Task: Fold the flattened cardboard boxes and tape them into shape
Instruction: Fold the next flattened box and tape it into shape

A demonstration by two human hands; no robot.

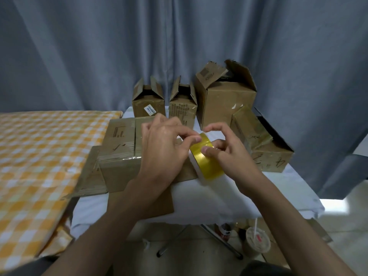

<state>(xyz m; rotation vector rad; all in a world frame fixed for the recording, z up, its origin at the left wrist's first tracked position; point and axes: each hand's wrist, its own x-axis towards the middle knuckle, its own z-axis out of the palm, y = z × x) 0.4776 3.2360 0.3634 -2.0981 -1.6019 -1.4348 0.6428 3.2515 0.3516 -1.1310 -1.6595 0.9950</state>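
Small table draped in white cloth, set against grey-blue curtains; orange-and-white checked fabric alongside on the left. Along the far edge, three upright boxes with flaps open: small box, narrow box, tall box. Box on its side at the right edge. Nearer, left of centre, taped box sitting on flattened cardboard, which overhangs the near edge.

Roll of yellow tape held over the cloth, just right of the taped box. Right hand curled round the roll, thumb on its outer face. Left hand pinching at the roll's upper rim, probably at the tape's loose end, though too blurred to confirm.

Bare cloth only in the near-right stretch; below the edge, cup with a straw on the floor.
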